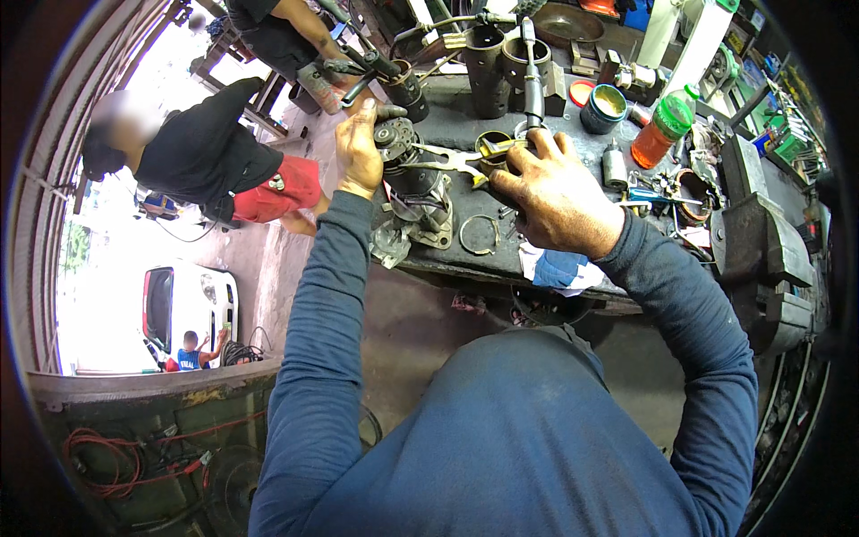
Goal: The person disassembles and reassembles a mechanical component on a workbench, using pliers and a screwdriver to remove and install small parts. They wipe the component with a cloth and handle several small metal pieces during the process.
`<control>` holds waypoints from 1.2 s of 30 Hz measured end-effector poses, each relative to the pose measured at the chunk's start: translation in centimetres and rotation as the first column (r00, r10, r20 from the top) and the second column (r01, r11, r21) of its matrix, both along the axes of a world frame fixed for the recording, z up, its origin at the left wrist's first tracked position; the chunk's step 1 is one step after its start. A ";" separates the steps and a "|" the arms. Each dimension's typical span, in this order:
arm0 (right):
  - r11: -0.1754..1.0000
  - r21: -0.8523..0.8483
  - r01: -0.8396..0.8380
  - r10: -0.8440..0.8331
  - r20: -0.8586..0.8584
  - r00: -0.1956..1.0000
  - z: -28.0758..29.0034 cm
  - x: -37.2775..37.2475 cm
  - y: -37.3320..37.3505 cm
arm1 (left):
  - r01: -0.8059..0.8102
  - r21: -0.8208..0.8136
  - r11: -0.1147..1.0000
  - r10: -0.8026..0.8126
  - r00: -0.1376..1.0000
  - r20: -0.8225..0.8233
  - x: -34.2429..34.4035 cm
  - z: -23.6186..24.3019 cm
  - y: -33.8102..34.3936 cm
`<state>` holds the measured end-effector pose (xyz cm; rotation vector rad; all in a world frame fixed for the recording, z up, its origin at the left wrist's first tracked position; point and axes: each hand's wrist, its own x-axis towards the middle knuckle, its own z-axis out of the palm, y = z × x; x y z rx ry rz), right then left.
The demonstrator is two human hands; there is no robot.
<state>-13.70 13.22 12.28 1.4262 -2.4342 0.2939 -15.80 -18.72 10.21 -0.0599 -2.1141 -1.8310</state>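
My right hand [559, 192] is closed round the yellow handles of a pair of pliers [458, 163]. The jaws are spread and reach left to the top of a round dark metal assembly [396, 141]. That assembly stands upright on the bench, above a light metal housing [434, 224]. At its left side, my left hand [360, 152] grips it with the thumb up, and most of the fingers are hidden. A thin metal ring [480, 234] lies on the bench below the pliers. Behind my right hand is a small brass-coloured cup [494, 141].
Dark metal cylinders [486, 76] stand at the back of the bench [447, 107]. To the right are a grease tub [604, 109], a bottle of orange-red liquid [662, 132] and a heavy vise [761, 251]. A cloth [562, 270] hangs at the near edge. People stand at left.
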 end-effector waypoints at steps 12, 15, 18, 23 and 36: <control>0.999 0.013 -0.043 0.043 0.000 0.999 0.1 -0.9 0.0 | 0.001 0.112 0.994 -0.003 1.000 0.012 0.1 0.2 0.6; 0.998 0.019 -0.059 0.059 0.025 0.998 0.1 -0.8 0.1 | -0.017 0.097 0.995 0.014 0.999 0.033 0.1 0.4 0.6; 0.997 0.001 -0.073 0.073 0.020 0.997 -0.1 -1.0 0.1 | -0.024 0.102 0.995 0.023 1.000 0.004 0.1 0.4 0.9; 0.997 0.018 -0.077 0.076 0.048 0.996 0.0 -1.3 0.2 | -0.017 0.112 0.994 0.019 1.000 -0.018 0.0 0.2 0.8; 0.962 -0.210 0.176 -0.128 0.223 0.966 -3.1 1.7 6.0 | 0.050 -0.200 0.978 -0.092 0.974 -0.206 4.1 -1.7 0.6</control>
